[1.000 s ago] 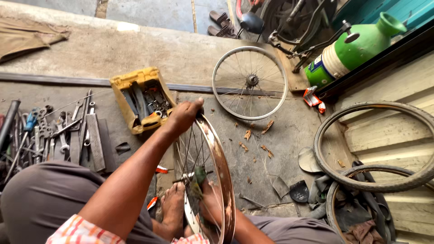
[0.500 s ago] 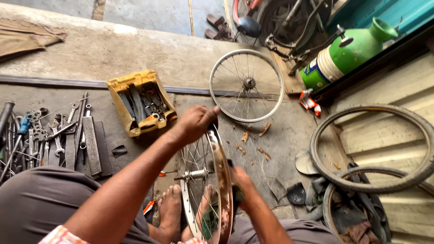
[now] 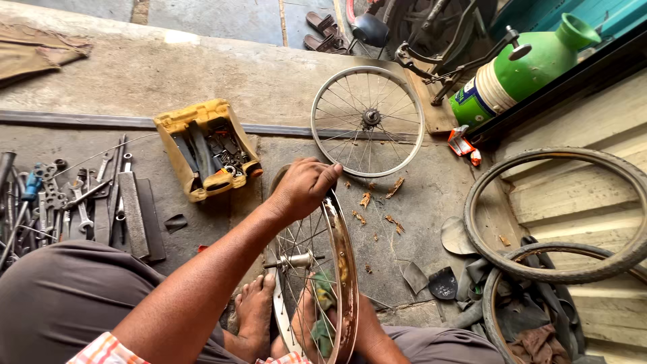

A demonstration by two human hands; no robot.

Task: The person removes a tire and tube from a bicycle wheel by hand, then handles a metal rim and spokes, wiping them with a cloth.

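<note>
I sit on the floor with a bicycle wheel standing upright between my bare feet, its hub and axle pointing left. My left hand is closed over the top of the rim. My right hand is low on the rim's right side, mostly hidden behind it. It presses a green cloth, seen through the spokes, against the rim's inner side.
A second spoked wheel lies flat just beyond. A yellow tool crate and rows of spanners and files lie to the left. Tyres and rubber scraps pile at the right, with a green jug behind.
My left hand has slid a little to the right along the top of the rim. My right forearm has come into view beside the wheel's lower right.
</note>
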